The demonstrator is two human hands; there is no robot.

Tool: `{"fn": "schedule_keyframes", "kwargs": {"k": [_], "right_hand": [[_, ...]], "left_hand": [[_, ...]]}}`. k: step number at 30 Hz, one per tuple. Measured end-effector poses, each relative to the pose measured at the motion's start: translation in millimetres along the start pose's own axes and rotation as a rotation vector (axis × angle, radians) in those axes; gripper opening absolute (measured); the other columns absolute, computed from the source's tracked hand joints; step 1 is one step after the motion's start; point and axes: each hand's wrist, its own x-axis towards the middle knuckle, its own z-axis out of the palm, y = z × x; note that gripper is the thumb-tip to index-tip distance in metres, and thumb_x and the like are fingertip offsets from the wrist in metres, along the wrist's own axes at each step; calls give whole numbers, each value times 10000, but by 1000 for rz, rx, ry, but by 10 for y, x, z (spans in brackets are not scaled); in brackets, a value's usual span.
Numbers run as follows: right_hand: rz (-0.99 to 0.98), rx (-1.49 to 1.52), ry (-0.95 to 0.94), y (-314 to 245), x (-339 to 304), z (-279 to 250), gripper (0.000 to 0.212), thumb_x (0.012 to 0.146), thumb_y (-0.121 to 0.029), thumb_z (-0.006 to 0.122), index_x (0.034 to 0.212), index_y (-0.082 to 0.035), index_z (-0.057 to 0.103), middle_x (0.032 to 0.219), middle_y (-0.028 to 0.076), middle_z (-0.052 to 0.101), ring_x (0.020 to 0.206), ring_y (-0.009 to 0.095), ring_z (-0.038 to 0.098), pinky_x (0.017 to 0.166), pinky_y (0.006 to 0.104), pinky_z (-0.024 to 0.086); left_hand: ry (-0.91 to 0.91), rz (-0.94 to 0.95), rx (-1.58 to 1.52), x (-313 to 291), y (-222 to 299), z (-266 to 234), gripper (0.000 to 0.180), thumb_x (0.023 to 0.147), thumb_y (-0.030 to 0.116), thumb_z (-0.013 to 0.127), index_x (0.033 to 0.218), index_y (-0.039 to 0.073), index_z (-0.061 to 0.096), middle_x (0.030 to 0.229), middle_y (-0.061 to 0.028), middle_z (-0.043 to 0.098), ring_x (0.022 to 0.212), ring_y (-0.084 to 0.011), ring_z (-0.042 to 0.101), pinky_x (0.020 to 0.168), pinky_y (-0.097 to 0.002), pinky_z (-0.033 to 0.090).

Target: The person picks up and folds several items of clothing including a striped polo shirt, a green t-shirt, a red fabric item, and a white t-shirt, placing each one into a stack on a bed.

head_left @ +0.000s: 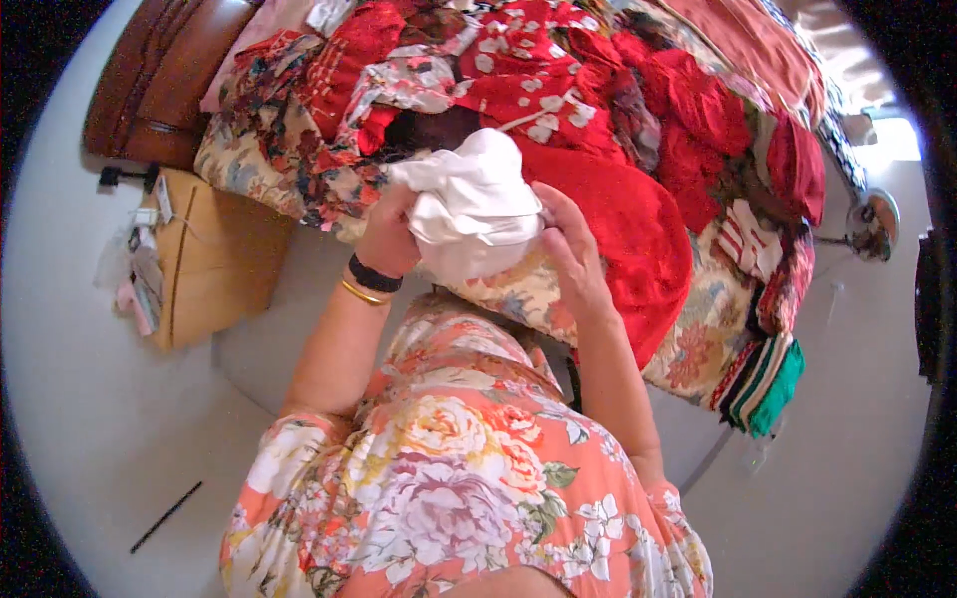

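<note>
A bunched white cloth (474, 204) is held up in front of me, above the near edge of the bed. Its exact kind of garment does not show. My left hand (391, 227) grips its left side, the fingers partly hidden behind the folds. On the right side my right hand (570, 234) pinches the cloth's edge between thumb and fingers. Right behind it, a plain red cloth (638, 249) hangs over the bed's edge. A red cloth with white flowers (523, 60) lies farther back in the heap.
Mixed clothes cover the bed with its floral sheet (688, 344). A cardboard box (224, 259) stands on the floor at the left, below a brown leather-like seat (164, 80). Folded clothes with a green piece (776, 389) hang at the right corner. A thin black stick (165, 516) lies on the floor.
</note>
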Motion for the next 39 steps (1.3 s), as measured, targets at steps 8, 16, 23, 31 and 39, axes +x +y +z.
{"fn": "schedule_keyframes", "kwargs": {"k": [8, 16, 23, 31, 39], "right_hand": [[101, -27, 115, 552, -560, -613, 261, 842, -9, 638, 1087, -22, 549, 1009, 40, 583, 964, 142, 554, 843, 286, 464], [-10, -556, 328, 1017, -961, -1289, 299, 819, 56, 603, 1097, -37, 543, 1061, 93, 550, 991, 191, 569, 827, 303, 484], [-20, -109, 245, 188, -694, -730, 522, 828, -94, 681, 1288, -71, 436, 1214, 112, 484, 1081, 217, 537, 909, 345, 465], [-81, -95, 9, 8, -420, -308, 769, 809, -146, 732, 1423, -112, 271, 1208, 120, 470, 1065, 224, 541, 898, 366, 489], [-47, -168, 181, -130, -359, -429, 522, 839, -250, 717, 1279, -96, 482, 1225, 111, 460, 1059, 217, 539, 871, 351, 485]], "left_hand": [[71, 0, 369, -55, -523, 295, 384, 961, 275, 427, 1227, 12, 517, 1179, -91, 584, 1091, -206, 569, 966, -348, 443], [8, 66, 3, -63, -296, 527, 476, 894, 346, 490, 1261, 44, 516, 1221, -95, 594, 1149, -267, 547, 1019, -450, 397], [-53, -27, 190, -89, -547, 375, 378, 892, 224, 488, 1218, 38, 528, 1149, -95, 609, 1095, -236, 576, 975, -407, 437], [-182, -62, 903, -165, -833, 605, 411, 890, 141, 454, 1282, 23, 486, 1110, -62, 605, 1005, -140, 575, 883, -311, 473], [-358, -30, 956, -141, -795, 705, 391, 819, 99, 462, 1181, -7, 564, 1285, -126, 491, 1139, -215, 491, 998, -345, 383]]}}
